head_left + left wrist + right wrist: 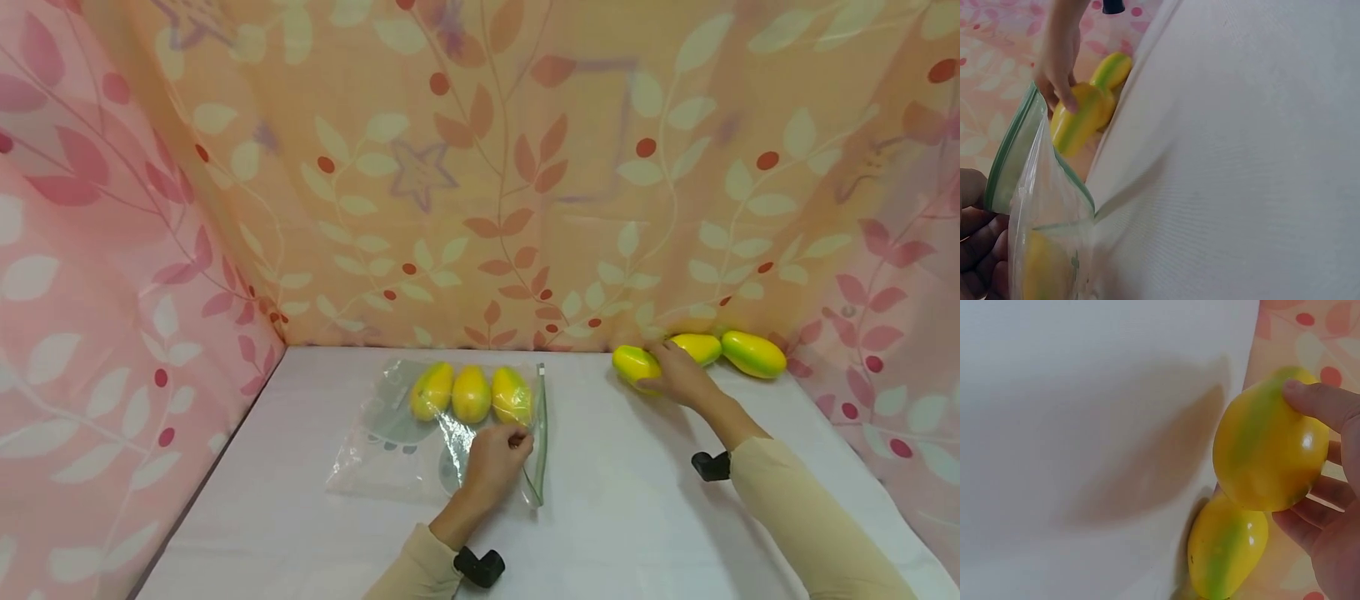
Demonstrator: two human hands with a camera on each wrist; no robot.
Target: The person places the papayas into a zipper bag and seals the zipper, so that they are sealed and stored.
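Note:
My right hand (684, 379) grips a glossy yellow-green mango (633, 365) at the back right of the table; in the right wrist view, the thumb lies over this mango (1266, 450) and the fingers curl beneath. Its shadow falls on the cloth beside it. A clear zip bag (352, 471) lies left of centre, and through its film show three mangoes (471, 393) in a row. With curled fingers my left hand (495, 467) pinches the bag by its mouth. The green zip edge (1007, 147) gapes apart in the left wrist view.
Two more mangoes, one partly behind the right hand (699, 348) and one farther right (753, 354), lie along the back edge. A white cloth covers the table (607, 517). Patterned curtains (495, 208) hang behind and at both sides.

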